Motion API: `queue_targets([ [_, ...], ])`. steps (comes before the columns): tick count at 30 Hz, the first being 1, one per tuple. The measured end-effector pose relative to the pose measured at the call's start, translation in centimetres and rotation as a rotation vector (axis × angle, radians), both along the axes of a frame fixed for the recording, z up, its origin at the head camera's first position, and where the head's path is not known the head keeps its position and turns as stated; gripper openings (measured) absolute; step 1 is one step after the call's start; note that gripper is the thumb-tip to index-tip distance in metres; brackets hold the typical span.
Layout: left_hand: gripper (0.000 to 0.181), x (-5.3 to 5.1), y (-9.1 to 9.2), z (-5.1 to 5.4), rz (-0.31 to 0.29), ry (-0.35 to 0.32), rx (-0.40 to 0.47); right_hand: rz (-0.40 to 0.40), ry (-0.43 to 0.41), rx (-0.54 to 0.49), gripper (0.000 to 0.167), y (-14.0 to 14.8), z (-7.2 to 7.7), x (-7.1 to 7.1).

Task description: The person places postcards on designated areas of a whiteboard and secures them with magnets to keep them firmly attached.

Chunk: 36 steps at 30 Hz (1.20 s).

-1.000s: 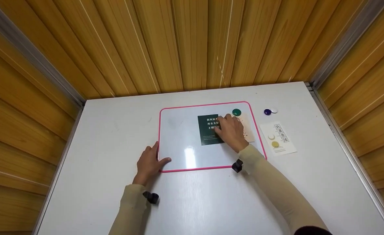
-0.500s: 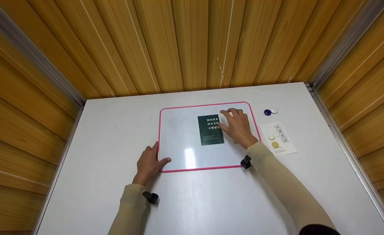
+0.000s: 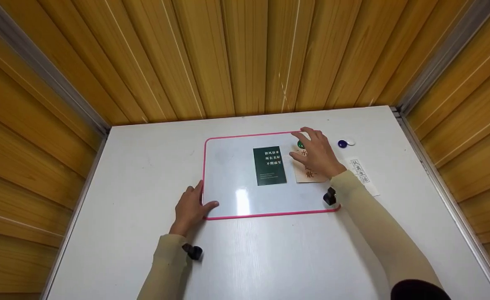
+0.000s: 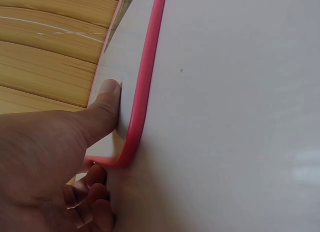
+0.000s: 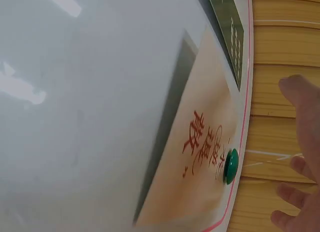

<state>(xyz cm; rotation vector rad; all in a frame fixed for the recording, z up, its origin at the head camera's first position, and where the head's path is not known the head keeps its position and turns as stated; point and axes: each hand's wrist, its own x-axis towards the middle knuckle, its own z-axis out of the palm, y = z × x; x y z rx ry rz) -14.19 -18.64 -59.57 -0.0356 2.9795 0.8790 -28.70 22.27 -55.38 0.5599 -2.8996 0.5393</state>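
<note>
A whiteboard (image 3: 228, 187) with a pink rim lies on the table. The left hand (image 3: 190, 210) grips its lower left corner, thumb on top and other fingers at the edge, as the left wrist view (image 4: 60, 147) also shows. A dark green card (image 3: 269, 166) lies on the board. To its right is a peach card (image 3: 304, 177) with a green round magnet (image 5: 231, 166) at its top. Above the peach card hovers the right hand (image 3: 321, 155), fingers spread and slightly bent, holding nothing; it partly covers card and magnet in the head view.
Right of the board, a dark blue round magnet (image 3: 342, 143) touches a white one (image 3: 351, 142) on the table (image 3: 136, 175). Nearer lies a white printed card (image 3: 358, 168), partly hidden by the right sleeve. Wood-patterned walls (image 3: 245, 58) enclose the back and sides.
The right hand has moved right, from the dark green card to over the peach card and magnet. That uncovers the whole green card. The left hand has stayed at the board's corner.
</note>
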Motion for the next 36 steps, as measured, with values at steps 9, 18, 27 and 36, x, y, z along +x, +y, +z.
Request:
queue_targets([
  [9,0.096,0.0,0.2,-0.1,0.01,-0.011,0.015,-0.04,-0.084,0.019,0.075,2.8,0.7,-1.4],
  [18,0.096,0.2,0.1,0.0,0.011,-0.012,0.018,-0.101,-0.111,0.04,0.079,5.3,0.4,-2.3],
  [27,0.096,0.1,0.0,-0.1,0.017,-0.015,0.025,-0.151,-0.139,0.013,0.081,7.8,0.3,-2.7],
  [36,0.095,0.2,0.0,-0.1,0.02,-0.005,0.015,-0.191,-0.164,0.0,0.082,10.0,-0.5,-2.3],
])
